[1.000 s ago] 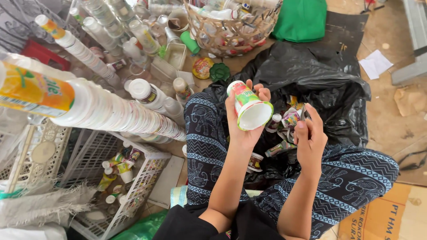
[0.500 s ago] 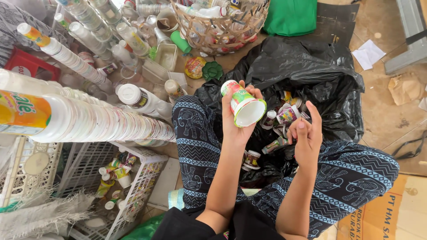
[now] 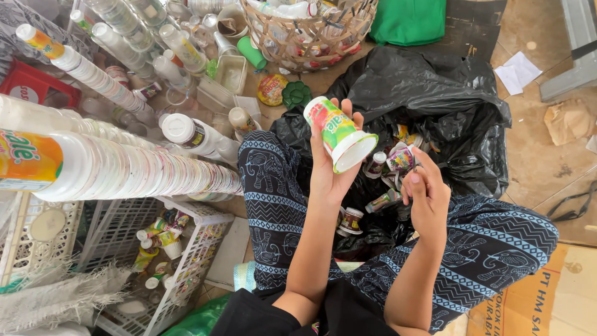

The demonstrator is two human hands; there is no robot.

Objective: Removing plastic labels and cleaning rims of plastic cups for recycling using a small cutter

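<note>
Plastic cup [image 3: 339, 134] at centre, left hand [image 3: 329, 171] gripping it
Right hand [image 3: 426, 196] pinches small cup [image 3: 401, 158] over black bag [image 3: 435, 106]; best keep fingers firm on each.

Cup stack [image 3: 124, 171], perhaps longer, cut off left.

Glossy printed plastic on the cup [image 3: 339, 132], smooth white rim. The black bag [image 3: 429, 106] is thin, shiny, crinkled plastic. Rough woven wicker makes the basket [image 3: 311, 37]; the patterned trousers [image 3: 497, 236] are soft matt cloth.
</note>
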